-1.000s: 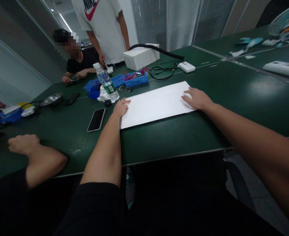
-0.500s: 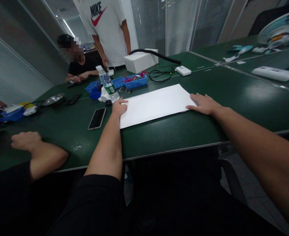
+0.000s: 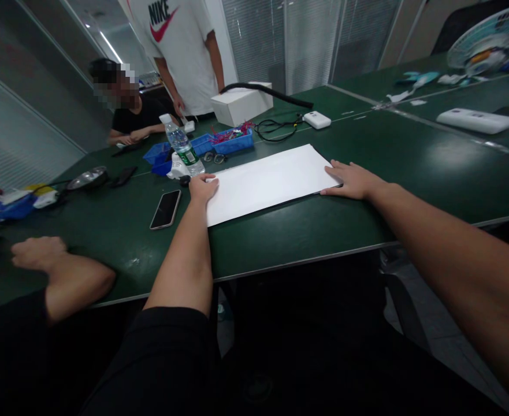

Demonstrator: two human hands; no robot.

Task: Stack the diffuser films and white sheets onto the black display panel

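A blank white sheet of paper (image 3: 263,185) lies flat on the green tabletop, its long side running across in front of me. On its left end is my left hand (image 3: 203,189), fingers bent at the edge and thumb resting over the top. My right hand (image 3: 350,180) is at the opposite end, fingers spread and fingertips on the paper, thumb by the near right corner. A thin dark line shows along the near and right edges. What lies under the paper is hidden. Left of my left wrist is a phone (image 3: 166,209), screen dark.
Beyond the paper stand a water bottle (image 3: 182,145), blue trays (image 3: 233,144) with wires, a white box (image 3: 242,104) and a white power bank (image 3: 317,120). A fan (image 3: 488,43) lies far right. Another person's forearm (image 3: 78,274) rests on the table at left; more people are behind.
My right fingers have moved slightly inward over the paper's right end. My left hand keeps its place on the left edge. The whole view has shifted slightly.
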